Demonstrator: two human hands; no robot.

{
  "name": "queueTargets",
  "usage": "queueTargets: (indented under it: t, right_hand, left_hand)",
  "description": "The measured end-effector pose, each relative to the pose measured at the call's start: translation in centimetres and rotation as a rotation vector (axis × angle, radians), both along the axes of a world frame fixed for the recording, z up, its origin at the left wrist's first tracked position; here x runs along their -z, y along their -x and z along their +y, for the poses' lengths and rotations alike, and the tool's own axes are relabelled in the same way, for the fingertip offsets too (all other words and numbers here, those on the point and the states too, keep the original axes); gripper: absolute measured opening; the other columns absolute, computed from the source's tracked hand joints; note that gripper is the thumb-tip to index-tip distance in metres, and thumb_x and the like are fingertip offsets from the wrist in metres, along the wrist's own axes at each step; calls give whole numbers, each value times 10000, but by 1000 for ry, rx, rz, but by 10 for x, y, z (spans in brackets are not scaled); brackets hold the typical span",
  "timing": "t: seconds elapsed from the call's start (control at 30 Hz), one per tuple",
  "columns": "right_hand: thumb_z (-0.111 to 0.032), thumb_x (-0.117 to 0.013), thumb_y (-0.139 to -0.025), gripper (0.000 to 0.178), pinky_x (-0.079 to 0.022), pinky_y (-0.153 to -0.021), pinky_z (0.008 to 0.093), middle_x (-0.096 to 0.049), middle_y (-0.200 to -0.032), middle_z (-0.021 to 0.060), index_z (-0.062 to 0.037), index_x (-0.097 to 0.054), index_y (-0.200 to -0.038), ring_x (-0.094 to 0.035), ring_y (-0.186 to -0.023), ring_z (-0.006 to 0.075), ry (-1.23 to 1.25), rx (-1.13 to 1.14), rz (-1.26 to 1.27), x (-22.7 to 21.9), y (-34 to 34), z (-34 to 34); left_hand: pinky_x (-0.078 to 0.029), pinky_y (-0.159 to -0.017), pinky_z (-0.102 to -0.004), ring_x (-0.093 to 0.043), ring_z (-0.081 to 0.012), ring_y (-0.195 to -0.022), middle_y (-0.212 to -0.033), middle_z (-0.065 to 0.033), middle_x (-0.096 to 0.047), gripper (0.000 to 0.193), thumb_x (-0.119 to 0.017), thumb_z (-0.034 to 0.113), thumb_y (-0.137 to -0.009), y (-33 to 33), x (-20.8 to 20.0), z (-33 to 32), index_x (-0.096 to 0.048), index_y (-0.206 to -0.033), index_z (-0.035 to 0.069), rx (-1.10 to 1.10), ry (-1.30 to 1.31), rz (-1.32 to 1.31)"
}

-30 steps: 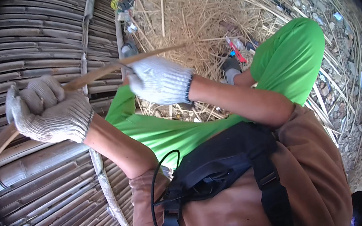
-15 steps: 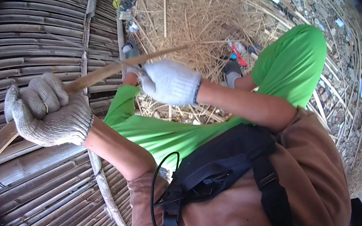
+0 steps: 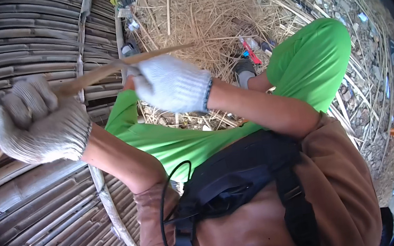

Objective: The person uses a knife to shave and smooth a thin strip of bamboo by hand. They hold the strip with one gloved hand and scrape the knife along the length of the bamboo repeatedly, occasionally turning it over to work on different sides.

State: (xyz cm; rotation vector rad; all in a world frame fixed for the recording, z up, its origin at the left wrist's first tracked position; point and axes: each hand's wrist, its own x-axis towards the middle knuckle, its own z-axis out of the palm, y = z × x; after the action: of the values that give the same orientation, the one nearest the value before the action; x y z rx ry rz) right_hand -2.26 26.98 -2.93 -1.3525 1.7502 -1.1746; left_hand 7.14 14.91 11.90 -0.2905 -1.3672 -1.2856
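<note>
1. L hand (image 3: 39, 123), gloved: curled tight rnd long wood strip (image 3: 88, 79).
2. R hand (image 3: 171, 84), gloved too, is at strip nr thin end; can't tell what it grips.
3. Strip crosses abv bamboo slats (image 3: 47, 225), tip over straw (image 3: 212, 8).

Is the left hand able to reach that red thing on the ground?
Probably not: the left hand is closed around the strip, and the right hand seems between it and the red thing.

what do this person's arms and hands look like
The left hand and right hand wear whitish ribbed knit gloves, the left one greyer, with dark-edged cuffs. The forearms are bare below brown sleeves. A black cable loops beside the left sleeve.
</note>
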Motion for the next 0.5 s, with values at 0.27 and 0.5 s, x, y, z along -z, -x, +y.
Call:
queueTargets:
  t: [0.27, 0.5]
  right_hand:
    - [-303, -478, -1026, 379, -548, -709, 559, -672, -786, 276, 16, -681, -1000, -679, -732, 454, 24, 175, 80, 44, 17, 4]
    - [-275, -497, -1019, 350, -568, -752, 554, -697, -847, 287, 16, -691, -999, -707, -801, 455, -60, 141, 154, 50, 14, 0]
  left_hand:
    - [-166, -419, -285, -198, -72, -416, -520, 71, -280, 106, -601, 33, -880, 27, -1, 25, -615, -774, 31, -454, -167, 134]
    - [-161, -413, -292, -195, -78, -418, -542, 64, -306, 94, -622, 45, -862, 25, 0, 19, -613, -769, 32, -532, -150, 115]
